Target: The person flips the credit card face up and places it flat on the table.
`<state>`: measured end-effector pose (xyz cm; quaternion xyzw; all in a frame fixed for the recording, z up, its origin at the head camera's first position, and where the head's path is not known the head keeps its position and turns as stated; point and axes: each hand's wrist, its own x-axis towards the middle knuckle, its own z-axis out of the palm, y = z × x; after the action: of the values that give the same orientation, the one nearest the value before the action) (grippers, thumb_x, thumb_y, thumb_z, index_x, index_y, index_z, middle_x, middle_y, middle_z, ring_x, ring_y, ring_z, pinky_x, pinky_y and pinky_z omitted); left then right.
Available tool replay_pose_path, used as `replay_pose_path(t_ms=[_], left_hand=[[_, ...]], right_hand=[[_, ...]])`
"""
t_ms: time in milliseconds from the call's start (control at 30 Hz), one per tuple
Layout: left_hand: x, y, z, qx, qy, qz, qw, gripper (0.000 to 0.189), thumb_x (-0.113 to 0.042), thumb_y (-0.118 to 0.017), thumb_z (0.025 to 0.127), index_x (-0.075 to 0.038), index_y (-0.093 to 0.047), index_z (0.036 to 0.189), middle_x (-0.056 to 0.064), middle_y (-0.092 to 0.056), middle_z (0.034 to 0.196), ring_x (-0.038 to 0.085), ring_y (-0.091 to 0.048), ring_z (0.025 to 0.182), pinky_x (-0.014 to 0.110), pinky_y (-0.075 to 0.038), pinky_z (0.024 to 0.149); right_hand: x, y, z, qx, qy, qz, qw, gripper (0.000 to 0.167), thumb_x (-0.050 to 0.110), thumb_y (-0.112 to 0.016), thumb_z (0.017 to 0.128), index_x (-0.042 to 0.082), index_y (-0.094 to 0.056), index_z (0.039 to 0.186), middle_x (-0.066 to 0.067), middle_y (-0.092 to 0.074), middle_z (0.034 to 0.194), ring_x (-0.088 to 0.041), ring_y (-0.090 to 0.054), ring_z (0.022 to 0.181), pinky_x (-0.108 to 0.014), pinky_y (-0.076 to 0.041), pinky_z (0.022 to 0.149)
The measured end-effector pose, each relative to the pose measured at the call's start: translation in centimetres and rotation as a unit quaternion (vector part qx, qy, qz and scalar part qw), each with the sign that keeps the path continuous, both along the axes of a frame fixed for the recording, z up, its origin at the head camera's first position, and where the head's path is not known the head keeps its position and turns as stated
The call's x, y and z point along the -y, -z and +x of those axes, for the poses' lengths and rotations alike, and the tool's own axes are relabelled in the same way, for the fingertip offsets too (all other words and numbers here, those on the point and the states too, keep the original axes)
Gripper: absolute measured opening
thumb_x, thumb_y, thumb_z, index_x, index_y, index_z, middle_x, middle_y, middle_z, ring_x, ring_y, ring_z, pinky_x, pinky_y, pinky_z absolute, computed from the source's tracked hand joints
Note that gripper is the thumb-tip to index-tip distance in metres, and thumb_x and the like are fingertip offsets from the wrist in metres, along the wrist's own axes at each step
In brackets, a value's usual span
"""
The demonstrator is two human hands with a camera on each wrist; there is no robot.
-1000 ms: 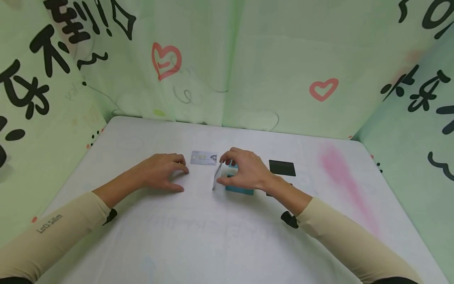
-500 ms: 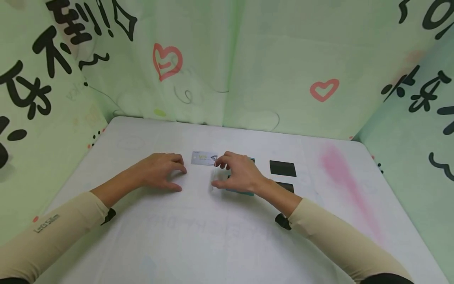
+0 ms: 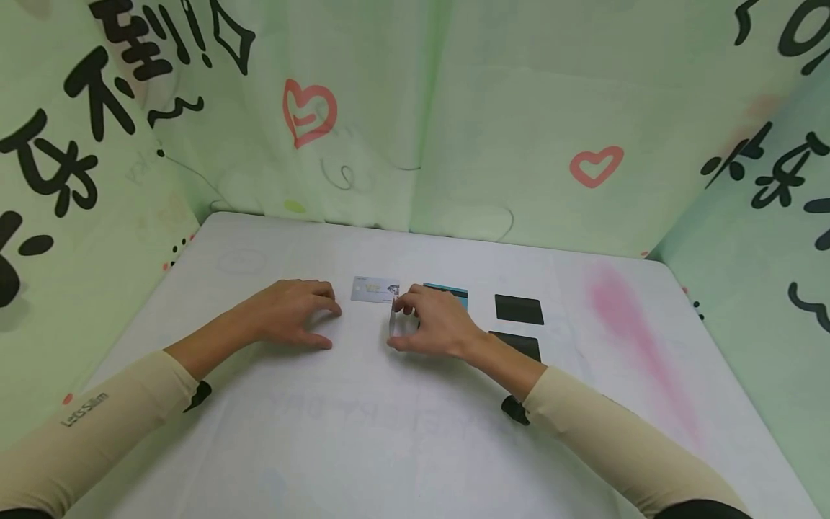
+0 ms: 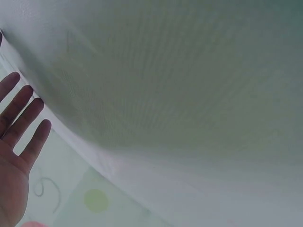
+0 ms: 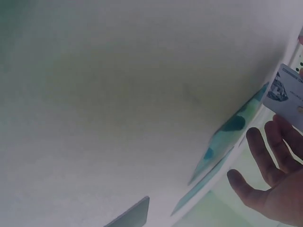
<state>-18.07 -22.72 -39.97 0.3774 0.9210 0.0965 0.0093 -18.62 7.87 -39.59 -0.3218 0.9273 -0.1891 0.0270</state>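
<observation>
My right hand [image 3: 437, 323] holds a silver-grey plastic card [image 3: 392, 321] on edge between thumb and fingertips, just over the white table. In the right wrist view, a diamond picture and small print show on that card [image 5: 285, 94]. Behind it lies a similar card [image 3: 375, 289] marked VIP, flat on the table. A blue card with a dark stripe [image 3: 457, 294] is partly covered by my right hand. To the left, my left hand [image 3: 292, 313] is held low at the table with fingers spread, holding nothing; its fingers look straight in the left wrist view.
Two black cards [image 3: 519, 309] lie to the right, the nearer one [image 3: 521, 346] partly behind my right wrist. Blue-green patterned card [image 5: 236, 127] shows close to my right fingers. Green printed cloth walls [image 3: 363, 144] enclose the white table [image 3: 292, 447] at the back and sides.
My right hand has shifted left and slightly nearer with the card, which has turned more edge-on. More of the nearer black card shows. The left hand has drifted slightly left.
</observation>
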Motion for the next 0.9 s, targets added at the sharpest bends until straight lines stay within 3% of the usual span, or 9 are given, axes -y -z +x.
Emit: replay_pose_path(t_ms=[700,900], left_hand=[[0.23,0.06,0.03,0.002,-0.003,0.003,1.0,0.043,-0.045,-0.087,0.08,-0.02,-0.077,0.114,-0.004,-0.065,0.114,0.016,-0.064,0.096,0.042,-0.055,0.083],[-0.11,0.0,-0.03,0.022,-0.024,0.006,0.9994,0.054,-0.051,-0.085,0.082,-0.021,-0.071,0.125,-0.005,-0.065,0.114,0.014,-0.063,0.102,0.041,-0.054,0.088]], right_hand=[[0.74,0.95,0.11,-0.016,-0.001,0.041,0.999,0.051,0.047,-0.083,0.079,0.014,-0.075,0.118,0.001,-0.067,0.107,-0.014,-0.06,0.093,-0.03,-0.049,0.075],[0.83,0.93,0.2,-0.017,0.002,0.047,0.9988,0.051,0.047,-0.084,0.079,0.013,-0.075,0.117,0.001,-0.067,0.107,-0.014,-0.059,0.092,-0.029,-0.049,0.075]])
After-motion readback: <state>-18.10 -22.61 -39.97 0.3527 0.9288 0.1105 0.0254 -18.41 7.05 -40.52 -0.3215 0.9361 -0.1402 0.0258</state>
